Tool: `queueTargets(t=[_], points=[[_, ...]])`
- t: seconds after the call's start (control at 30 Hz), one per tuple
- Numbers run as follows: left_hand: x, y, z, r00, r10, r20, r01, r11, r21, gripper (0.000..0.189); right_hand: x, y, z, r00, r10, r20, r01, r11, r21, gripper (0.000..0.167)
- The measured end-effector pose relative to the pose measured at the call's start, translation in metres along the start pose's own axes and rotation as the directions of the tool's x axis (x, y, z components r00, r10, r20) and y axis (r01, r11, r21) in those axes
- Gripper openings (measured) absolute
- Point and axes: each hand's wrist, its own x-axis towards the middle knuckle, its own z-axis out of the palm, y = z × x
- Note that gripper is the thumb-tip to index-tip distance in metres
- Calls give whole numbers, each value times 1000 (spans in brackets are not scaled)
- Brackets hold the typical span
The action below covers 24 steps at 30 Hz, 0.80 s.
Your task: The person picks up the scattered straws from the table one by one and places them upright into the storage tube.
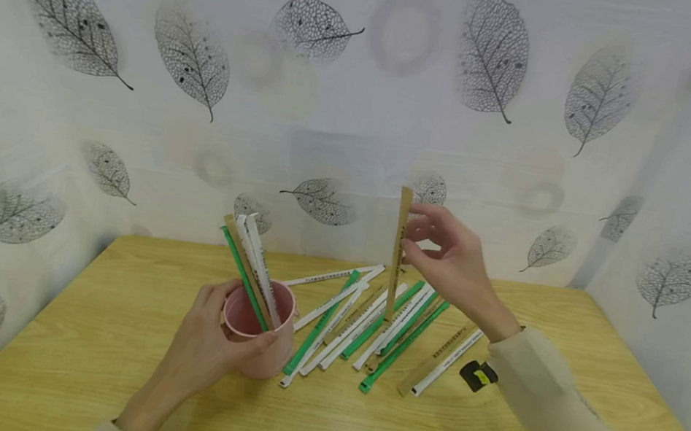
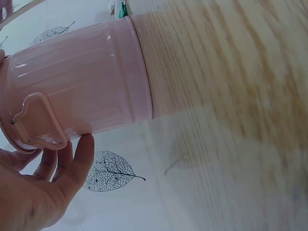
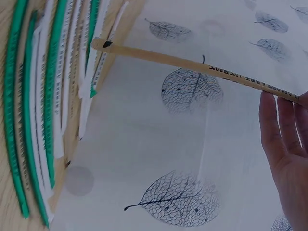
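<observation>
My left hand (image 1: 206,343) holds a small pink metal bucket (image 1: 273,353) around its side, thumb near the front rim. In the left wrist view, fingertips touch the wall of the bucket (image 2: 82,77) beside its wire handle (image 2: 53,120). A green, a brown and a few white paper-wrapped straws (image 1: 254,262) lean out of it. My right hand (image 1: 452,260) pinches a brown paper-wrapped straw (image 1: 398,252) near its upper end, holding it upright above the pile. Dark printing runs along this brown straw (image 3: 192,65) in the right wrist view.
A loose pile of green, white and brown wrapped straws (image 1: 364,321) lies right of the bucket on the wooden table (image 1: 104,329). A small black item with a yellow mark (image 1: 478,375) sits near the right forearm. A leaf-patterned sheet (image 1: 362,100) stands behind and at both sides.
</observation>
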Motion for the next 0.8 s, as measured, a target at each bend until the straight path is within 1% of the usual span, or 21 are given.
queueTargets(t=[0.1,0.27,0.4,0.5,0.57,0.67,0.8], points=[[0,1,0,1000,4,-1,-4,1000,-2,87,11,-11,9,1000,16,-15,-14,995,98,48],[0,1,0,1000,3,-8,-3,1000,8,87,29,-24,25,999,25,-33,-16,968,249,49],[1,2,-1,1000,-5,-1,5,1000,6,88,42,-32,42,997,29,-67,-6,949,315,49],[2,2,-2,1000,-8,6,8,1000,4,88,50,-39,57,995,47,-84,-13,930,367,49],[2,2,-2,1000,-10,12,10,1000,6,88,53,-43,66,995,52,-80,-17,921,389,48],[2,2,-3,1000,-9,16,9,1000,9,88,56,-46,80,998,31,-61,-4,919,394,47],[1,2,-3,1000,-4,19,4,1000,8,89,55,-43,94,1000,-3,-25,12,928,372,47]])
